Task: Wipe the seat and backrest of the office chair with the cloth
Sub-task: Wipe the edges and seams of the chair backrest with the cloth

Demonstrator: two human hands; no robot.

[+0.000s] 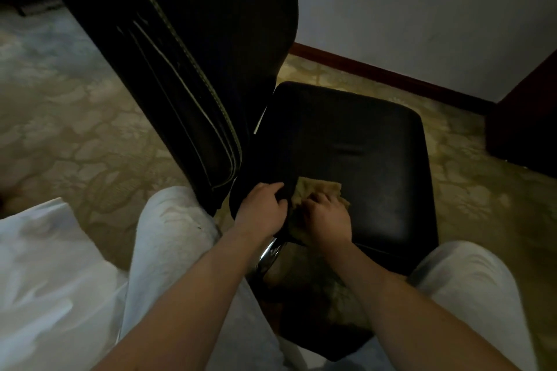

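Observation:
A black office chair stands before me, its seat (355,153) spreading right of centre and its tall backrest (187,54) rising at the upper left. A tan cloth (321,190) lies crumpled on the near left corner of the seat. My right hand (327,218) presses down on the cloth, fingers curled into it. My left hand (262,208) grips the seat's near left edge just beside the cloth, thumb over the top. Part of the cloth is hidden under my right hand.
Patterned carpet (66,129) surrounds the chair. A white wall with a dark red skirting board (391,75) runs behind, and dark furniture (524,123) stands at the right. My knees in light trousers flank the chair's chrome post (268,253). White fabric (39,265) lies at lower left.

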